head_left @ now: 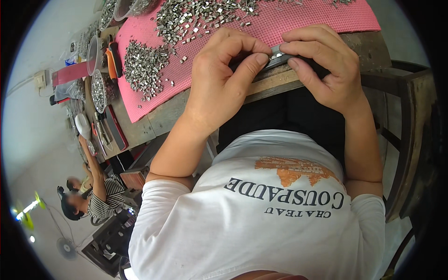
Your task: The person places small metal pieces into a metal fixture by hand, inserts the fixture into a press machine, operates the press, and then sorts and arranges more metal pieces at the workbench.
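Observation:
My left hand [219,77] and my right hand [326,67] meet at the near edge of a wooden workbench. Between them is a dark, narrow bar [279,59] with a few small, shiny metal pieces showing in its middle. Thumb and fingers of the left hand are closed on its left end. At the other end, the right thumb and fingertips pinch it. Its ends are covered by my fingers, so I cannot make out its exact kind. Beyond the hands lies a pink textured mat [275,25], with a heap of small silvery metal links [193,21] on it.
A second heap of metal pieces [142,65] lies left on the mat. Orange-handled pliers [112,60], plastic tubs [99,91] and a dark red flat case [115,127] line the bench's left side. A wooden chair [413,121] stands right; another person [100,196] sits lower left.

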Demonstrator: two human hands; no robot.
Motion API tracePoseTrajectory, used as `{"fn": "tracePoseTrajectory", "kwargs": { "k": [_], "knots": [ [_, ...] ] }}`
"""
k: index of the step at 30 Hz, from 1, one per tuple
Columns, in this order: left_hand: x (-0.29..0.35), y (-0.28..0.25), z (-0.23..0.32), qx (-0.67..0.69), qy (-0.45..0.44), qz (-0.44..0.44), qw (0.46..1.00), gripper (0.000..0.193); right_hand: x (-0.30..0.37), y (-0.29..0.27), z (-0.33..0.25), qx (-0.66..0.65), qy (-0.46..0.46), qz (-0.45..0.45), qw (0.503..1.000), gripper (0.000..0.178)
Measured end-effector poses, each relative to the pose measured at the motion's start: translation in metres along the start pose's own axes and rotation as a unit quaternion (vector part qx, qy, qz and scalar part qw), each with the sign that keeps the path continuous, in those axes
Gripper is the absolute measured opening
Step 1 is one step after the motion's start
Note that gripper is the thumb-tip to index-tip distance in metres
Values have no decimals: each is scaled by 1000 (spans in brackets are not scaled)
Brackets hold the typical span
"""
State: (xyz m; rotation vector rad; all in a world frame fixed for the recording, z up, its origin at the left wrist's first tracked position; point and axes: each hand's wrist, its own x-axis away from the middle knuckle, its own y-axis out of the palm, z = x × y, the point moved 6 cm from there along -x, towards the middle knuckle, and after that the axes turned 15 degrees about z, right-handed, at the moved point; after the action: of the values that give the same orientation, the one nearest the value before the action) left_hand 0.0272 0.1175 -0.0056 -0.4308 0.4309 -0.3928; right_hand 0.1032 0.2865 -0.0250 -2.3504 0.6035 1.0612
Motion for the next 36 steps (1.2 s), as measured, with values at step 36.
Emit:
{"fn": "tracePoseTrajectory", "kwargs": {
  "k": [36],
  "knots": [
    [6,8,10,-47,130,50,989,9,3,-7,-4,-5,-12,-19,1000,24]
  ]
}}
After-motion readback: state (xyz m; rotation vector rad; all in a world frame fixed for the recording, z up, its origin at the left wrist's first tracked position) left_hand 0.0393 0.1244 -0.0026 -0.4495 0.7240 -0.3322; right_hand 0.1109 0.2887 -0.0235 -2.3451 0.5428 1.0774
